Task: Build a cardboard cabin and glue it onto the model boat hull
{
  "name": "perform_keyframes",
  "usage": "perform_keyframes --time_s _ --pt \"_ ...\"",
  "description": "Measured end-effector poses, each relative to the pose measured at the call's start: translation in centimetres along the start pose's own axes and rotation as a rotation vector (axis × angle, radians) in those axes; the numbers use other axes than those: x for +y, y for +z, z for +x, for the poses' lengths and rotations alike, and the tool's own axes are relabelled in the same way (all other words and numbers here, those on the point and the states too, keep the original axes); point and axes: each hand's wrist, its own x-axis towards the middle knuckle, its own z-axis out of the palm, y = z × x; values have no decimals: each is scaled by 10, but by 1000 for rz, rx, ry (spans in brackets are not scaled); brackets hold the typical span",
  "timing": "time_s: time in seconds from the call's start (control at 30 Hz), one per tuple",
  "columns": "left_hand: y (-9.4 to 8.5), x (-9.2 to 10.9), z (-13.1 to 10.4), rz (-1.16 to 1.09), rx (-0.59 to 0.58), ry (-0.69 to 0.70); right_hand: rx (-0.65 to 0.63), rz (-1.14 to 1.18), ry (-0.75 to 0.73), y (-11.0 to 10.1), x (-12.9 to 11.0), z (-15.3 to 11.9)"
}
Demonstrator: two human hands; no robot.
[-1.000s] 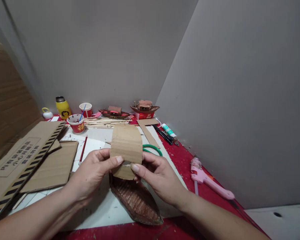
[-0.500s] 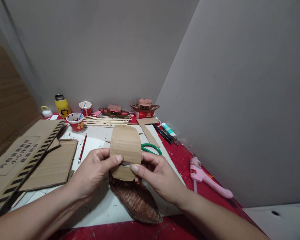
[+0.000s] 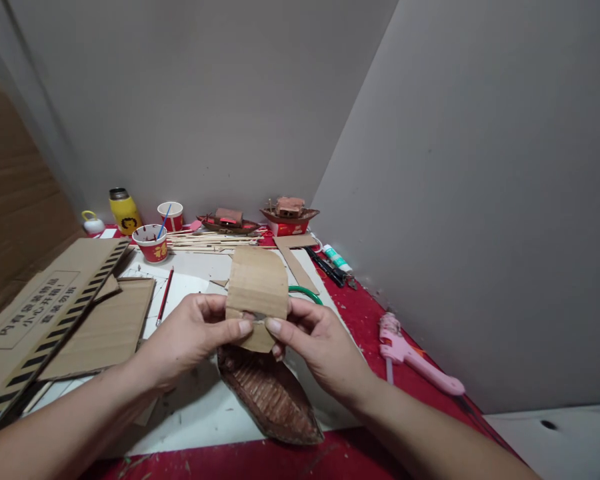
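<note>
Between my two hands is a curved piece of cardboard (image 3: pixel 258 280) with a hole showing near its lower edge. My left hand (image 3: pixel 200 337) pinches its left side, the thumb beside the hole. At the right side, my right hand (image 3: pixel 316 340) grips it with thumb in front and fingers behind. Just below, a brown model boat hull (image 3: pixel 275 400) lies on the white board, its far end hidden by the cardboard and hands. Behind the cardboard shows part of a green handle loop (image 3: pixel 306 292).
Flattened cardboard (image 3: pixel 87 327) covers the left side. A pink glue gun (image 3: pixel 403 357) lies at right. Further back are a red pencil (image 3: pixel 165 297), a paper cup (image 3: pixel 151 248) with a blue stick, thin wooden sticks (image 3: pixel 210 241), a yellow bottle (image 3: pixel 124 212) and two finished model boats (image 3: pixel 290 210).
The curved cardboard has shifted slightly right and its top tilts differently. My thumbs have come closer together beside the hole. The hull stays nearly in place.
</note>
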Motion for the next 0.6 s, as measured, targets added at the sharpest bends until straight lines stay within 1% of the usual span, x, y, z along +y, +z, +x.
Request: perform_keyframes --time_s 0.27,0.43,0.5,0.57,0.6 --pt "7 -4 -1 4 45 77 -33 57 4 3 -1 -2" --pt "-4 -3 1 49 8 44 -33 87 38 2 0 -1" --pt "-9 -2 3 73 52 56 -32 95 60 2 0 0" --pt "-9 3 5 78 145 100 -35 107 68 3 -1 0" --pt "-8 6 6 85 209 148 -33 114 68 3 -2 0"
